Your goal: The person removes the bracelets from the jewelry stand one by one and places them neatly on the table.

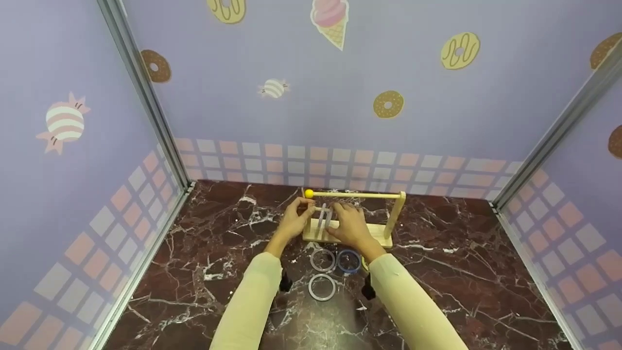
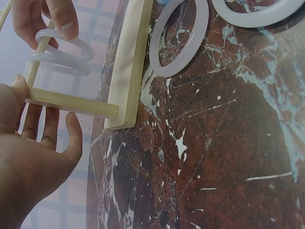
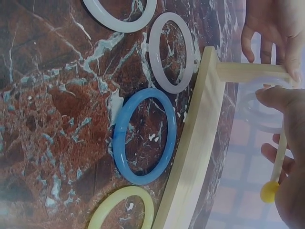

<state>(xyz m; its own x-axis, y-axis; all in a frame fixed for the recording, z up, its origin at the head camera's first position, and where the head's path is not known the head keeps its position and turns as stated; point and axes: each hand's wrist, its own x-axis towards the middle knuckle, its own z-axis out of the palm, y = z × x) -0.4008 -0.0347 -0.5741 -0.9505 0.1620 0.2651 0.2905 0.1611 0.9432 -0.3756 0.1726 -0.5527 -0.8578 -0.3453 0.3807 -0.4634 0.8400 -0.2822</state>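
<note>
A wooden rack [image 1: 376, 232] with two horizontal rods stands on the dark marbled surface. My left hand [image 1: 293, 219] grips its short upright [image 2: 71, 103], thumb on one side and fingers on the other. Two pale, translucent bangles hang around the lower rod; the outer bangle [image 2: 76, 43] is between the fingers of my right hand [image 1: 352, 226], and the inner bangle [image 2: 59, 63] hangs closer to the upright. A yellow ball [image 3: 269, 192] caps the lower rod just beyond my right fingers. My right hand partly hides the rod and bangles in the head view.
In front of the rack lie a pale lilac bangle [image 3: 153, 52], a blue bangle [image 3: 121, 138], a yellow bangle [image 3: 102, 210] and a white bangle [image 1: 321, 298]. Above my hands runs the upper rod [image 1: 357, 195] with its yellow ball end [image 1: 309, 193]. Patterned panels [image 1: 311, 121] enclose the surface.
</note>
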